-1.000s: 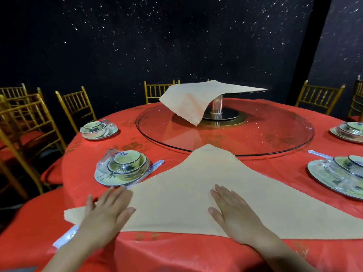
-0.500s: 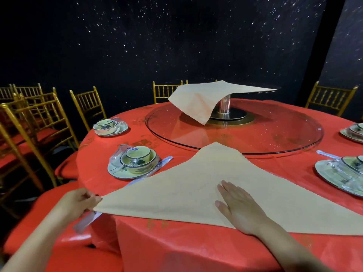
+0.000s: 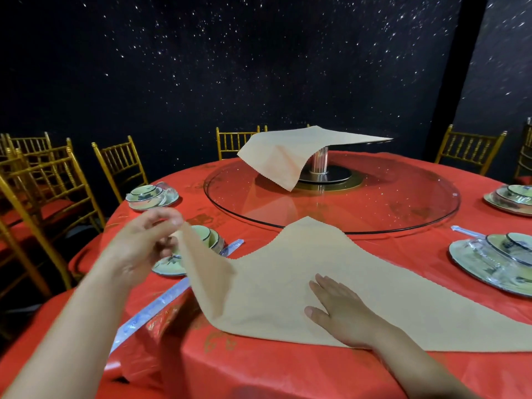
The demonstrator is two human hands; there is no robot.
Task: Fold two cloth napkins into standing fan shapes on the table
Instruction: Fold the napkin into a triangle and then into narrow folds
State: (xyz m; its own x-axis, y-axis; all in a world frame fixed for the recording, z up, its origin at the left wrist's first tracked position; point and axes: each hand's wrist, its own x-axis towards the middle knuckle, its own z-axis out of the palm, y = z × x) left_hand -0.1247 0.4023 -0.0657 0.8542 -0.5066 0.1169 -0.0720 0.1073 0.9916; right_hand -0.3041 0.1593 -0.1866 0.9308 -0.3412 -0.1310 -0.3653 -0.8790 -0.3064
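Left hand (image 3: 144, 243) raised, napkin (image 3: 302, 283) corner (pinched)

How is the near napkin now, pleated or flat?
Near napkin: a flat, unpleated triangle; left hand pinches its left corner up, right hand presses it.

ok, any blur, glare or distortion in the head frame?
Head view: left hand motion-blurred where it pinches the napkin corner; right hand, flat on the napkin, sharp; glass turntable mirrors the second napkin; wide-angle bends the left-edge chairs.
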